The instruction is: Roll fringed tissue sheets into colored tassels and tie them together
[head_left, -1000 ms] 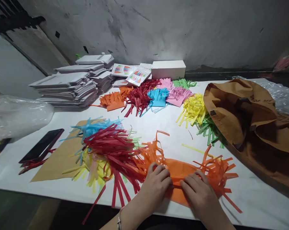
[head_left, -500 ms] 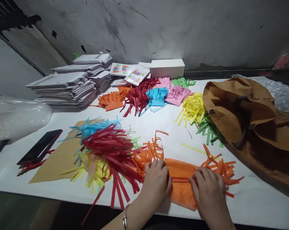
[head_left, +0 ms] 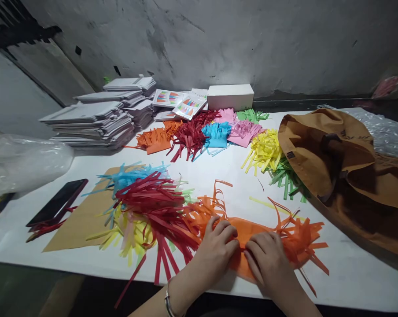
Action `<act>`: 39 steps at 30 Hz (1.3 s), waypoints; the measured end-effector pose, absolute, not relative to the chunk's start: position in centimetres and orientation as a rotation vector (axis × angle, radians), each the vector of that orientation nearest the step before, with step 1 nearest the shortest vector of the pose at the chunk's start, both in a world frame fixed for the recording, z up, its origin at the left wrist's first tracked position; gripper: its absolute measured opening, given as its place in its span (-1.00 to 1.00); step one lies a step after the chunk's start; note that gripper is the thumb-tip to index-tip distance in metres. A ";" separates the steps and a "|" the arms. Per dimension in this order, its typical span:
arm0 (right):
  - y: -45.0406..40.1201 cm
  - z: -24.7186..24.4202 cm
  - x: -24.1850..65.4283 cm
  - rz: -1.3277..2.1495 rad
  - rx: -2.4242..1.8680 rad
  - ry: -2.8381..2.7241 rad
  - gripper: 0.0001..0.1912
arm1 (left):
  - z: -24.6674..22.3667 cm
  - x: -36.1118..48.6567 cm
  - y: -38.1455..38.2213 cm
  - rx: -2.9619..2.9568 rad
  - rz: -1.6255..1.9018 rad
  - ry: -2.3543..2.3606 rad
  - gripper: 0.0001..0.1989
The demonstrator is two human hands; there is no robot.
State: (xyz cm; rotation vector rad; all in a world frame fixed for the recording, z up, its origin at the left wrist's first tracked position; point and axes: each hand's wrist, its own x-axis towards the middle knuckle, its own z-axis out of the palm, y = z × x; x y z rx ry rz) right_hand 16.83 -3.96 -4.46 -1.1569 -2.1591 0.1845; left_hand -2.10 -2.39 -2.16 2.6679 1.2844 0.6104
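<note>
An orange tissue paper tassel sheet lies near the front edge of the table, its cut strips fanned out at both ends and a fold running across its plain middle. My left hand presses on the left part of that middle with bent fingers, thumb side toward the fold. From the right, my right hand pinches the same fold, close to my left hand. Both sets of fingertips are partly hidden. Dark red fringed tissue lies left of my hands, over yellow and light blue fringed tissue.
Stacks of white packets and a white box stand by the wall. Several coloured tassel bundles lie before them. A phone rests on the left, beside brown card. A brown bag occupies the right side.
My right hand has shifted left along the fold, nearer to my left hand. The orange strips at the right end have moved and now hang lower. My left hand's fingers are more bent.
</note>
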 end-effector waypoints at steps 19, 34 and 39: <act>-4.9 -4.5 19.3 -0.015 -1.557 -2.071 -0.78 | -1.0 0.1 -2.2 2.452 0.262 1.645 -0.94; -4.1 -5.1 17.4 -0.018 -1.242 -2.209 -0.65 | -1.3 0.2 -1.3 2.851 0.308 1.163 -0.91; -3.1 -2.5 19.8 -0.150 -1.233 -2.140 -0.74 | -1.7 -0.2 -3.3 2.737 0.376 1.007 -0.93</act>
